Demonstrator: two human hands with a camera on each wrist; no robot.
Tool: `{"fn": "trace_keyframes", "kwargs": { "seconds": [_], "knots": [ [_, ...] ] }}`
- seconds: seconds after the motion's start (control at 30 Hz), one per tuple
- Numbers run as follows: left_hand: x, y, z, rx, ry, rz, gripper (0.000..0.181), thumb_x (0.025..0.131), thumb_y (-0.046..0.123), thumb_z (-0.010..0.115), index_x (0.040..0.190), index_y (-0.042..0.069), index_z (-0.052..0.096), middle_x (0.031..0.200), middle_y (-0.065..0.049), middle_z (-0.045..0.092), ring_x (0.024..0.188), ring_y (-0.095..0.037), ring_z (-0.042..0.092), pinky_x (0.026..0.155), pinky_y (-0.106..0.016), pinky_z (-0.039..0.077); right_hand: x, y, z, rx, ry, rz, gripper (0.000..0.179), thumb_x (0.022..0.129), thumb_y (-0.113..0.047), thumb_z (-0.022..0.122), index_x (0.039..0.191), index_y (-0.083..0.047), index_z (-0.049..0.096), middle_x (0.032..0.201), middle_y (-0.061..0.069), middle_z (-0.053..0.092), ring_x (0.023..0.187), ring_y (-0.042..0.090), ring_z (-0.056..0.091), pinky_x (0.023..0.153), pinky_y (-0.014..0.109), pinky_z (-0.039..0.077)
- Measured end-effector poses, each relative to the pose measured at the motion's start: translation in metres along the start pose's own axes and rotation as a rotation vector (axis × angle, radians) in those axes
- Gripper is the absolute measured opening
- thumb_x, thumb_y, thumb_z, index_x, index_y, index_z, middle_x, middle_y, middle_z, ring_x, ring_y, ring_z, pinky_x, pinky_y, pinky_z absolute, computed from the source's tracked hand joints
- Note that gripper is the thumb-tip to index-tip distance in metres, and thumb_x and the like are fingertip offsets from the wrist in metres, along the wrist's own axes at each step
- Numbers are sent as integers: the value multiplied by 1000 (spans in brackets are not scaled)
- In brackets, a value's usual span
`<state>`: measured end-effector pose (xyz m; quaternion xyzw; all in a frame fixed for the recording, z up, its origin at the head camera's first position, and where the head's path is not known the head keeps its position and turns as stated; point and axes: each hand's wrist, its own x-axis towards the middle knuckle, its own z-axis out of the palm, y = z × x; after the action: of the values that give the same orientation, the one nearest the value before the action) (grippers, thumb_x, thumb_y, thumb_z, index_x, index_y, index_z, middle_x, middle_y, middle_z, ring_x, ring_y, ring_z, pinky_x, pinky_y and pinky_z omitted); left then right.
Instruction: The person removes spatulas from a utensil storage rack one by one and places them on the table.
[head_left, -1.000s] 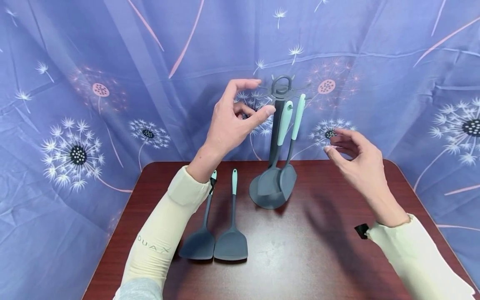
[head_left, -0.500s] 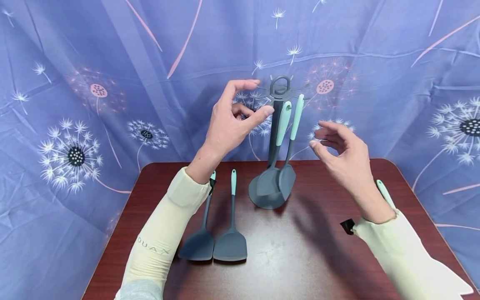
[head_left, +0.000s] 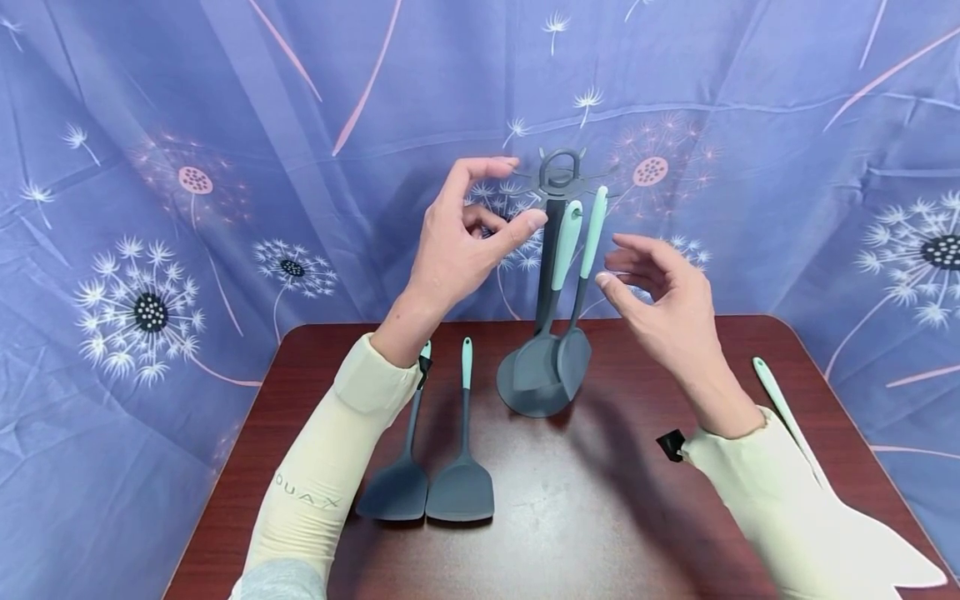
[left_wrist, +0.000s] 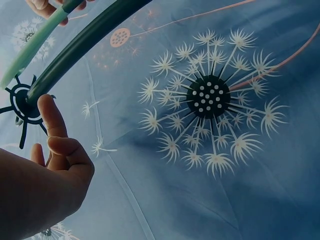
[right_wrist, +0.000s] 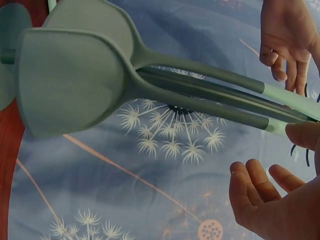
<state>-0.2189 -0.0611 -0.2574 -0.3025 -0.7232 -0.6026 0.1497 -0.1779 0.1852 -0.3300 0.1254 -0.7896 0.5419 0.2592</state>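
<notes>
A dark grey utensil stand has a hooked ring at its top and a round base. Two turners with mint handles hang from it, a left turner and a right turner, blades down over the base. My left hand is raised at the stand's top, thumb and index finger spread apart, thumb tip close by the post. In the left wrist view that thumb overlaps the hooked ring. Right of the hanging handles, my right hand holds nothing, its thumb and fingers parted near the right turner's handle.
On the brown table lie two more turners, a near-centre one and another partly behind my left forearm. A mint-handled utensil lies at the right, partly hidden by my sleeve. A blue dandelion-print curtain hangs behind the table.
My right hand has moved left towards the hanging turners, uncovering the mint-handled utensil on the right of the table. The left hand stays in place by the stand's top.
</notes>
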Motion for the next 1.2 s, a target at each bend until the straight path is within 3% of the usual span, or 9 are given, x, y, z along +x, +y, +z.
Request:
{"fn": "trace_keyframes", "kwargs": {
  "seconds": [0.27,0.93,1.2],
  "knots": [
    [0,-1,0,1,-6,3,50,94,13,81,136,5,55,145,3,61,76,-26,70,62,-31,44,5,-4,11,44,-3,-34,44,93,-3,80,136,-7,70,112,17,76,100,11,74,93,24,57],
    [-1,1,-1,-3,-4,-1,56,94,13,82,141,3,55,145,2,62,75,-27,70,60,-31,42,13,-9,24,96,52,-49,26,94,-2,77,119,3,73,92,9,74,81,13,70,79,22,56],
    [-1,0,-1,-1,1,0,55,94,14,82,141,4,55,144,3,62,75,-26,70,60,-31,42,14,-9,25,92,71,-62,22,94,-2,78,116,0,76,89,4,74,76,12,69,75,20,55]
  ]
}}
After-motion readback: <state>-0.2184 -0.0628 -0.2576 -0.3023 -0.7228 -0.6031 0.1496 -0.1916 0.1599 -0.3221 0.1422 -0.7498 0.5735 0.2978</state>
